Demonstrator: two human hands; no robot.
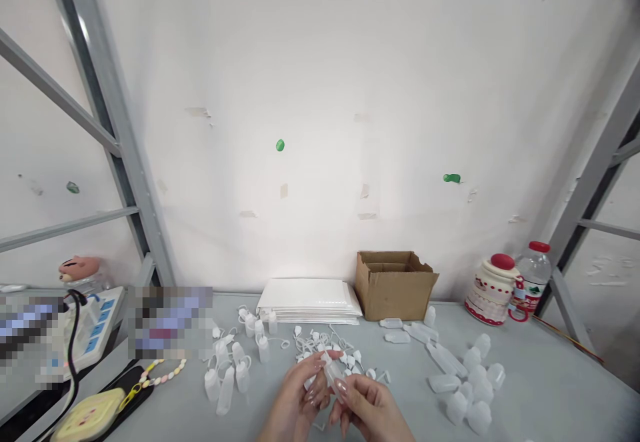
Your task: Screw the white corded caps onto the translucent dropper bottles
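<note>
A small translucent plastic squeeze bottle (333, 377) is tilted between my two hands, low in the middle of the view. My right hand (370, 402) pinches its body between thumb and fingers. My left hand (303, 395) is closed around its upper end, and whether a cap sits under those fingers is hard to make out. Just beyond my hands lies a loose pile of white caps with thin straps (320, 342). Several capped bottles (227, 389) stand or lie to the left. On the right are several bottles (444, 383) without visible caps, lying or standing in a loose group.
At the back, a stack of white envelopes (305, 299) lies beside an open cardboard box (395, 295). A decorated jar (493, 289) and a red-capped water bottle (535, 272) stand at right. A power strip (100, 325) and a yellow case with a beaded strap (90, 417) lie left.
</note>
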